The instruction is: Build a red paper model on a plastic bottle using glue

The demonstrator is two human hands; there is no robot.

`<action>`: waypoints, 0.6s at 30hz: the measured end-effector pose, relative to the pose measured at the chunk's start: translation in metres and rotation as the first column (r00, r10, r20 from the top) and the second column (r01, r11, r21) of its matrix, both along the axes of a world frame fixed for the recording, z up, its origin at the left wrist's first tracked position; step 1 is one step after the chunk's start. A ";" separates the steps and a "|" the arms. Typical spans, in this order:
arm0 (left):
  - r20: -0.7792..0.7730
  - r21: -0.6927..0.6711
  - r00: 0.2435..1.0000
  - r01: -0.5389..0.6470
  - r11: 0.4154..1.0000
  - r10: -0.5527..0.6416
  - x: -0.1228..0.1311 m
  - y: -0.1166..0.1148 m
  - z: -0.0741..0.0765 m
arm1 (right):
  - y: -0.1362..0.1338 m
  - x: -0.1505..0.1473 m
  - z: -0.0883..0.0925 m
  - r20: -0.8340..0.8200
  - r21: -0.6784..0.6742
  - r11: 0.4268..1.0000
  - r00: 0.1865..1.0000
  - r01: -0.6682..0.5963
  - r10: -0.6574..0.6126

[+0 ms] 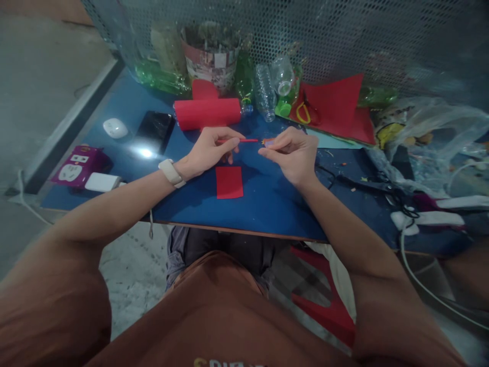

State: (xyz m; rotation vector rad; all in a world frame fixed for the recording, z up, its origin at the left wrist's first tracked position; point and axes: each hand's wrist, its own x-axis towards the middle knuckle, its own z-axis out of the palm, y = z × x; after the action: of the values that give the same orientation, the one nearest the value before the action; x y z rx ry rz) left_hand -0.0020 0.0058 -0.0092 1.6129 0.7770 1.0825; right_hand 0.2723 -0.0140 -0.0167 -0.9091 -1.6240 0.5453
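Centrally in the head view, the left hand point(217, 147) pinched a thin red stick point(251, 140), partly hidden by its grasp; right of centre, the right hand point(292, 153) gripped a small purple-and-orange object point(269, 143), mostly covered, unidentifiable.

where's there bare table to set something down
Bare blue tabletop shows between the red square, the right forearm and the front edge; another patch between the square and the left wrist's white band. The back is crowded with bottles and a red roll, the right side by a plastic bag.
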 end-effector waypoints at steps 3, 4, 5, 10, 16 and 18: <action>0.008 -0.007 1.000 0.002 1.000 -0.002 0.000 0.000 0.000 | 0.000 -0.001 0.000 -0.039 -0.008 1.000 0.999 -0.018 0.018; 0.010 -0.011 1.000 0.002 1.000 -0.002 0.000 0.000 0.000 | -0.001 -0.002 0.001 -0.055 -0.023 0.999 0.998 -0.027 0.026; 0.011 -0.015 1.000 0.002 1.000 -0.001 0.000 0.000 -0.001 | -0.001 -0.004 0.002 -0.069 -0.045 0.998 0.997 -0.035 0.032; 0.007 -0.036 1.000 -0.005 0.999 0.005 0.001 0.000 0.000 | -0.005 -0.011 0.007 -0.096 -0.109 0.993 0.995 -0.033 0.022; -0.004 -0.022 1.000 -0.013 1.000 0.012 0.001 -0.001 0.001 | -0.005 -0.012 0.010 -0.081 -0.107 0.994 0.997 -0.006 -0.003; -0.001 -0.025 1.000 -0.009 1.000 0.009 0.001 -0.001 0.001 | -0.004 -0.011 0.009 -0.080 -0.115 0.993 0.997 -0.001 -0.008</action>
State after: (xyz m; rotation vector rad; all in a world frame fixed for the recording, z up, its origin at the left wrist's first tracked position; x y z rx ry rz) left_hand -0.0012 0.0052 -0.0085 1.5908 0.7961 1.0745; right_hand 0.2611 -0.0179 -0.0079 -0.9631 -1.5304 0.6706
